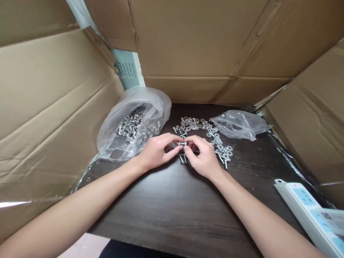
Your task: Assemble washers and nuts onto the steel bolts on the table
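A small metal bolt (pixel 182 143) is held level between my two hands over the dark table (pixel 161 200). My left hand (pixel 160 148) pinches its left end with thumb and fingertips. At the other end, my right hand (pixel 202 154) grips it the same way. Whether a washer or nut sits on the bolt is too small to tell. Loose bolts (pixel 182 159) lie just below and behind the hands. Flat washers (pixel 228 153) and more bolts spread to the right of my right hand and behind both hands.
An open clear plastic bag (pixel 158 98) with many bolts (pixel 131 125) stands at the back left. Another clear bag (pixel 239 123) lies crumpled at the back right. A white power strip (pixel 298 204) is at the right edge. Cardboard walls (pixel 188 43) enclose the table's back and sides.
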Motion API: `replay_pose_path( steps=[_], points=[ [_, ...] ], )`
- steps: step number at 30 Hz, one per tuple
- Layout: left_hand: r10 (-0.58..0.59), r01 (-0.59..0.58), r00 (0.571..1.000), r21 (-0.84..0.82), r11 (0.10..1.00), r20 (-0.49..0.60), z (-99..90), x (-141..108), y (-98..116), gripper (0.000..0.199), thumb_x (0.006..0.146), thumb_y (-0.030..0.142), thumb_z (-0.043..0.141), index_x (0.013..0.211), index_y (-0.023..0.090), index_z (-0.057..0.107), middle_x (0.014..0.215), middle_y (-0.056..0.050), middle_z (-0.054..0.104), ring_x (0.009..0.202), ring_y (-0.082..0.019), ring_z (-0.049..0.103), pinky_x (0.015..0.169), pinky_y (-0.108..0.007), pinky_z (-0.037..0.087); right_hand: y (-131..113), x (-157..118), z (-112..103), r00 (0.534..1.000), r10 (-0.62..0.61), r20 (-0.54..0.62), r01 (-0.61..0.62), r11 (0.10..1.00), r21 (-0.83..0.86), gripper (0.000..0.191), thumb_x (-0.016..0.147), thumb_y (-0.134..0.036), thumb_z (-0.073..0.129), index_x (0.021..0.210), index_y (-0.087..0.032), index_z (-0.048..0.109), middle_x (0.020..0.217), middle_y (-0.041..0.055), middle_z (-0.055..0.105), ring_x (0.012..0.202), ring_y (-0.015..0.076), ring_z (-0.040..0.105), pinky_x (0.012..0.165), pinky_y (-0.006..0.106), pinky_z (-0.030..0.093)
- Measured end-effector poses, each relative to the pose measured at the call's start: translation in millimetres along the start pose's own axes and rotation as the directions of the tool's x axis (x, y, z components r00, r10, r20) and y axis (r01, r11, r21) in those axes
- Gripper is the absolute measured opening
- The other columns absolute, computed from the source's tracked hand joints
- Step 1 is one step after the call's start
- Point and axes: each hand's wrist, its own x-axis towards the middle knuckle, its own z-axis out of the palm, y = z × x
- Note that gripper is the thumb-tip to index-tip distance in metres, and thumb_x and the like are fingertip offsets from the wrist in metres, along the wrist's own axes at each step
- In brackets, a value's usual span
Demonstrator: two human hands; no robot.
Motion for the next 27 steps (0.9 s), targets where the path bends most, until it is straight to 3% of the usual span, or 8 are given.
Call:
replay_pose_path(
  steps=[13,27],
  points=[
    [0.017,-0.017,1.0,0.024,1.0,-0.009,1.1,0.5,0.4,0.02,0.098,0.022,0.067,0.116,0.015,0.07,0.099,-0.001,0.075,0.067,-0.008,0.066,0.071,-0.022,0.054,1.6,0.4,0.5,1.0,-0.005,0.001,0.005,0.999,-0.039,0.017,0.098,-0.024,0.052,0.085,-0.019,0.062,0.075,0.0008,0.064,0.071,0.0168,0.058,0.072,0.033,0.04],
    [-0.057,0.058,0.998,-0.012,0.998,0.037,1.2,0.4,1.5,0.017,0.096,0.024,0.068,0.112,0.018,0.067,0.1,0.001,0.076,0.069,-0.008,0.07,0.072,-0.022,0.053,1.5,0.2,1.5,1.0,-0.009,0.006,0.009,0.999,-0.036,0.016,0.097,-0.023,0.053,0.086,-0.019,0.063,0.076,0.0008,0.066,0.072,0.0169,0.059,0.072,0.033,0.04]
  ],
)
